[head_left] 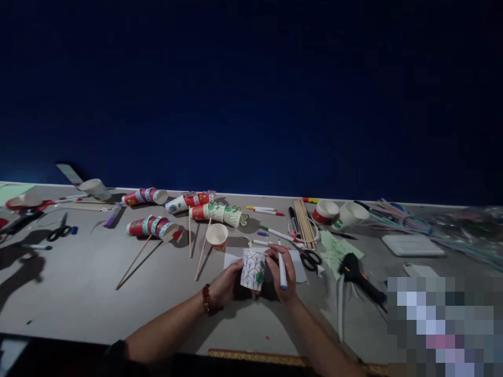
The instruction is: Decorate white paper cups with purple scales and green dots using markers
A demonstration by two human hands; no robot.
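Between my hands is a white paper cup (251,271) with purple scale-like lines and a green patch on its side. My left hand (226,283), with a brown bead bracelet at the wrist, is closed on the cup's left side. My right hand (288,280) grips a white marker (282,275), its purple end pointing down toward me, while the fingers touch the cup's right rim. Under the cup lies a white sheet of paper (299,267), partly covered. Just beyond, another paper cup (217,236) stands upright.
Decorated cup chains (216,214) on sticks lie at the back left. Right of my hands are black scissors (311,258), wooden sticks (304,222), green paper scraps (338,251) and a black glue gun (359,277). Loose markers (267,211) lie behind. A dark blue wall (236,104) bounds the table.
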